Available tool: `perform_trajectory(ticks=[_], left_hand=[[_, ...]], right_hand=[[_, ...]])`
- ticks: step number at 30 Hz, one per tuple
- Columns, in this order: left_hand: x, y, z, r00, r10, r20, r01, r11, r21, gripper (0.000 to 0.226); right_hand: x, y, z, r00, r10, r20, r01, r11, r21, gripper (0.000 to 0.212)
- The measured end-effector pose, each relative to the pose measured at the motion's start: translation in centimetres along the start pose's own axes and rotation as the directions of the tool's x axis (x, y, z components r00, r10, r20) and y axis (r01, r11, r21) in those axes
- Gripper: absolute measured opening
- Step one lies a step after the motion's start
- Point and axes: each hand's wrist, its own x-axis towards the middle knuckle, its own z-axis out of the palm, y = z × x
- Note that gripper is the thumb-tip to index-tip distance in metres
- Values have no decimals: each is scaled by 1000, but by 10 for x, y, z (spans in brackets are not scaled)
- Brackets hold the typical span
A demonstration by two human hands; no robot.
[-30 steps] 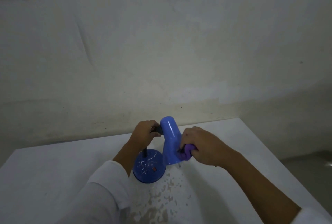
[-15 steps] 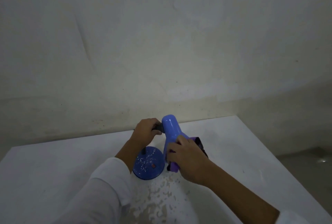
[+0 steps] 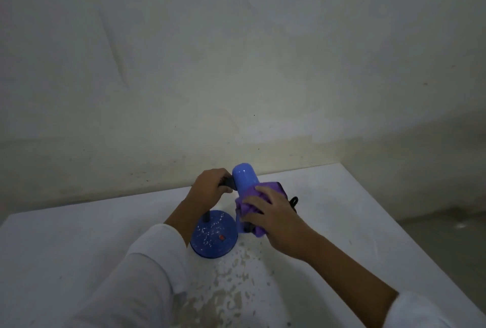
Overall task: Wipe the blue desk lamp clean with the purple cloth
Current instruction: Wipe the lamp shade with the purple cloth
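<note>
Purple cloth (image 3: 249, 205) now drapes higher over the blue desk lamp (image 3: 243, 179) shade than half a second ago, the right hand (image 3: 271, 218) having slid up it. That hand lies flat, fingers spread, its grip pressing the cloth to the shade. The left hand (image 3: 210, 188) stays clenched around the dark neck, lower centre of the frame, on the white tabletop (image 3: 342, 222).

The blue desk lamp (image 3: 246, 179) has a glossy blue shade at centre frame; its round base (image 3: 214, 238) is darker blue, flecked with white and carrying one small red spot. The purple cloth (image 3: 248, 203) is lilac. The worktop (image 3: 79, 243) is white, mottled with beige patches at lower centre. Both sleeves (image 3: 147, 270) are white. The wall (image 3: 236, 65) is off-white with faint stains.
</note>
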Motion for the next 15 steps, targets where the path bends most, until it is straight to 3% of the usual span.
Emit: perform_trajectory(ticks=[5, 8, 12, 15], left_hand=[[0, -2, 3, 1000, -5, -8, 5, 1000, -8, 22], [1, -5, 0, 1000, -17, -22, 17, 1000, -10, 21], [-1, -3, 2, 1000, -12, -26, 11, 1000, -25, 18], [-1, -5, 0, 999, 3, -37, -4, 1000, -25, 19]], right_hand=[[-24, -8, -11, 999, -37, 2, 37, 999, 21, 32], [-21, 1, -32, 987, 76, -142, -49, 982, 180, 22], [-2, 14, -36, 944, 173, -279, -84, 949, 305, 34], [1, 15, -15, 983, 89, -160, -36, 950, 310, 50]])
